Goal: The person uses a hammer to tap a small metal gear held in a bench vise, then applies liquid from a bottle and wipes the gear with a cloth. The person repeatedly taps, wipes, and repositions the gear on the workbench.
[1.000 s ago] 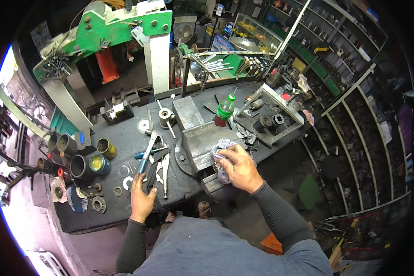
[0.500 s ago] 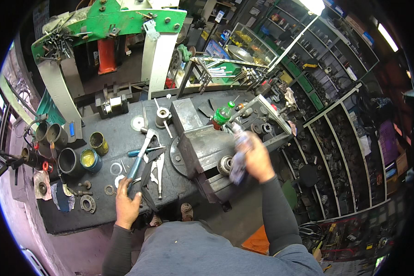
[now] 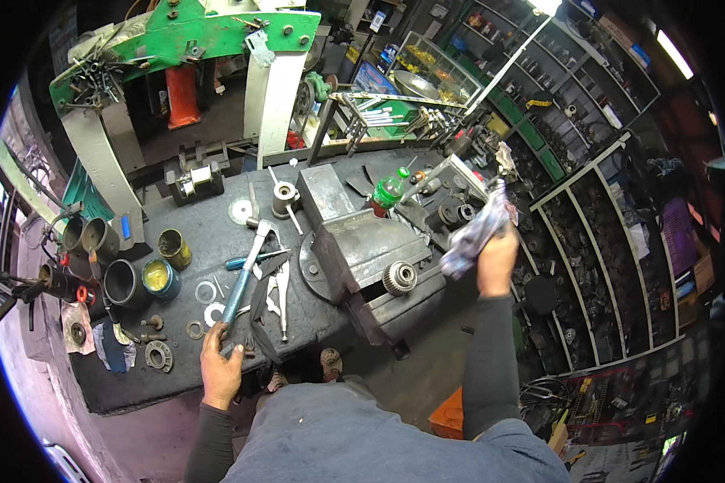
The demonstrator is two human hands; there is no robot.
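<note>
My right hand (image 3: 498, 256) is closed around a crumpled, patterned rag (image 3: 477, 233), held up past the right side of the bench vise (image 3: 370, 249). A toothed metal gear (image 3: 399, 278) sits at the vise's jaws, nearer to me. On the left, my left hand (image 3: 220, 370) curls at the lower end of a claw hammer's blue grip. The hammer (image 3: 246, 272) lies slanted on the bench, its steel head away from me. Beside it are a blue-handled screwdriver (image 3: 254, 259), locking pliers (image 3: 280, 298) and a dark strap (image 3: 259, 318).
Cans and cups, one blue can (image 3: 160, 278) with yellow grease, stand at the bench's left. Rings and a flange (image 3: 159, 356) lie near them. A green bottle (image 3: 389, 191) stands behind the vise. A green press frame (image 3: 193, 50) rises at the back; parts shelves (image 3: 588, 266) line the right.
My right hand has swung right and away from the gear with the rag, uncovering the gear. My left hand has stayed by the hammer's grip, shifting only slightly.
</note>
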